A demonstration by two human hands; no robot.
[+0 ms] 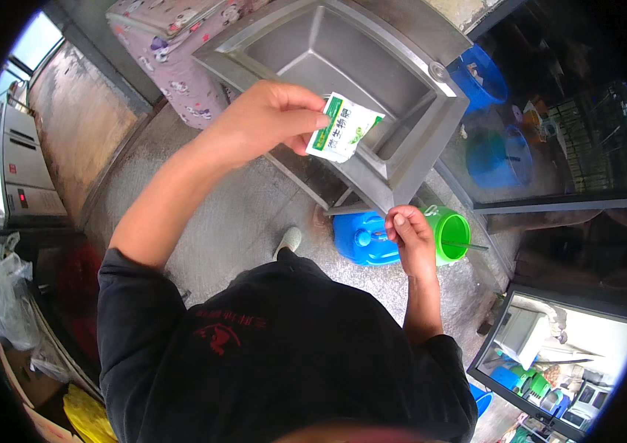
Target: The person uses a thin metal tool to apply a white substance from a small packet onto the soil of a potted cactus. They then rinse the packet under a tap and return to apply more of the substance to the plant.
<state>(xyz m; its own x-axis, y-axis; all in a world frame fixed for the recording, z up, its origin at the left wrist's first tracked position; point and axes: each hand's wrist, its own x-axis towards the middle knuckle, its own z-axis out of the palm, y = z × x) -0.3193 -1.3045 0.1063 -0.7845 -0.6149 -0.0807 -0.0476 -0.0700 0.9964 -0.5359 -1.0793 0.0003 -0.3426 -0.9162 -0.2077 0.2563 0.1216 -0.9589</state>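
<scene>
My left hand pinches a small white and green printed sachet between thumb and fingers, over the near rim of a stainless steel sink. The sachet bears writing and its printed face is turned up. Below and to the right, my right hand is raised near the sink's corner, its thumb against curled fingers; whether something small is between them cannot be told. Beneath that hand are a blue plastic jerrycan with a cap and a bright green plastic bucket with a thin rod in it.
A cloth with a panda print hangs left of the sink. Blue tubs stand beyond the glass at right. A steel appliance is at far left, above a clear plastic bag and a yellow bag.
</scene>
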